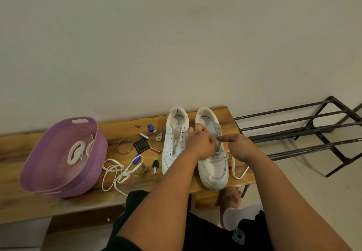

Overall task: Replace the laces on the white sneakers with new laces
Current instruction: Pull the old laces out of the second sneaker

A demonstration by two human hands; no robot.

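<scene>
Two white sneakers stand side by side on the wooden bench (23, 148), toes toward me. The left sneaker (172, 144) has bare eyelets. The right sneaker (213, 170) has a white lace (238, 170) through its lower eyelets, one end looping over the bench edge. My left hand (199, 141) is over the right sneaker's tongue, fingers curled, apparently pinching the lace. My right hand (239, 144) is beside it with the forefinger stretched left and the other fingers curled; what it holds is hidden. A loose white lace (117, 172) lies on the bench.
A purple plastic basket (39, 180) at the left holds coiled white laces (75, 152). Small items lie between basket and sneakers: a bangle (125, 147), batteries, a black square part (141, 145), a key (155, 166). A black metal rack (305, 133) stands to the right.
</scene>
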